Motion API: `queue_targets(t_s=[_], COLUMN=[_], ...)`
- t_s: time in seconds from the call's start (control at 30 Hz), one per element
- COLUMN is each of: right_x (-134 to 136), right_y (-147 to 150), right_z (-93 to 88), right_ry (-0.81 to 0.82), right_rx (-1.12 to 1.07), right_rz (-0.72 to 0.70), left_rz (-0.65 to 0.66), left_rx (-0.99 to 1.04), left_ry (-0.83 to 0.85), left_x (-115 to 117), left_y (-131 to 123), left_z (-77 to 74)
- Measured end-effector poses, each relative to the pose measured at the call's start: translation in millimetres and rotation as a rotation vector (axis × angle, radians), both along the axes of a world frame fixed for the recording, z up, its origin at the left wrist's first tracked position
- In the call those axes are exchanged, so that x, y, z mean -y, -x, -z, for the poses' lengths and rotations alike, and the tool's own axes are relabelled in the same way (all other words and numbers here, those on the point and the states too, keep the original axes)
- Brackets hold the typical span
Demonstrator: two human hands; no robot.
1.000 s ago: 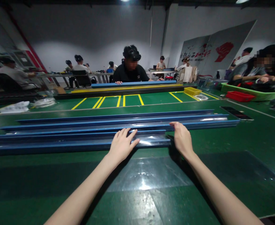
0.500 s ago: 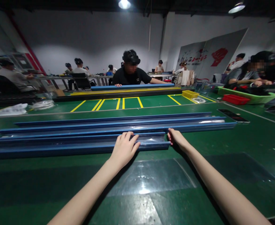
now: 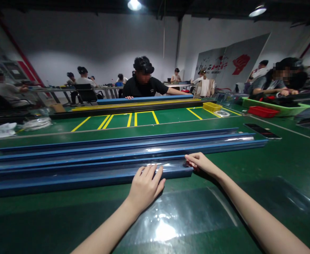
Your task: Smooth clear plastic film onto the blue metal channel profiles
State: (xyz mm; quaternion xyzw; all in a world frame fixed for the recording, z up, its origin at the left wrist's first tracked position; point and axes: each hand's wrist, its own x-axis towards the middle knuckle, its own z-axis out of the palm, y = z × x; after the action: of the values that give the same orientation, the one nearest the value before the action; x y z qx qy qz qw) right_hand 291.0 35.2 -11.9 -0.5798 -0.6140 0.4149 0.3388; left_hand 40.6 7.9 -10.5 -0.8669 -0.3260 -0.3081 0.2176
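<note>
A long blue channel rail (image 3: 91, 176) lies nearest to me, with a shiny clear lining along its trough. My left hand (image 3: 147, 185) rests over its near wall, fingers stretched out and slightly apart, with the fingertips in the trough. At the rail's right end is my right hand (image 3: 200, 163), its thumb and fingers pinched together. What sits between those fingertips is too small to make out. Just beyond lies a wider pair of blue rails (image 3: 218, 144), side by side. Flat on the green table in front of me is a clear plastic sheet (image 3: 186, 208).
A phone (image 3: 262, 131) lies right of the rails. Farther off are a yellow basket (image 3: 212, 107), a red tray (image 3: 263, 111) and a green tub (image 3: 292, 109). Across the table a person (image 3: 144, 83) holds another blue rail (image 3: 144, 100). Coiled material (image 3: 37, 123) lies at left.
My right hand has closed in on the near rail's right end, its fingertips now at the trough. The near rail and my left hand sit lower in view, and the view has shifted slightly.
</note>
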Motion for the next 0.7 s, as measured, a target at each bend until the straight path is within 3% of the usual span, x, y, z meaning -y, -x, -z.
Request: queue_targets(t_s=[0.33,0.57,0.7], right_x=[0.5,1.0,1.2], right_y=[-5.1,-8.5,-8.3], right_z=[-4.3,-5.6,-5.2], right_ry=[0.011,0.027,0.028], right_rx=[0.041,0.036,0.034], right_rz=[-0.087,-0.098,-0.078], left_rz=[0.014,-0.243,-0.287], left_rx=[0.045,0.009,-0.043], left_ry=[-0.014,0.025,0.049], left_x=[-0.1,4.0,3.6], left_y=[-2.3,-0.3,-0.1], left_z=[-0.1,-5.8,-5.7])
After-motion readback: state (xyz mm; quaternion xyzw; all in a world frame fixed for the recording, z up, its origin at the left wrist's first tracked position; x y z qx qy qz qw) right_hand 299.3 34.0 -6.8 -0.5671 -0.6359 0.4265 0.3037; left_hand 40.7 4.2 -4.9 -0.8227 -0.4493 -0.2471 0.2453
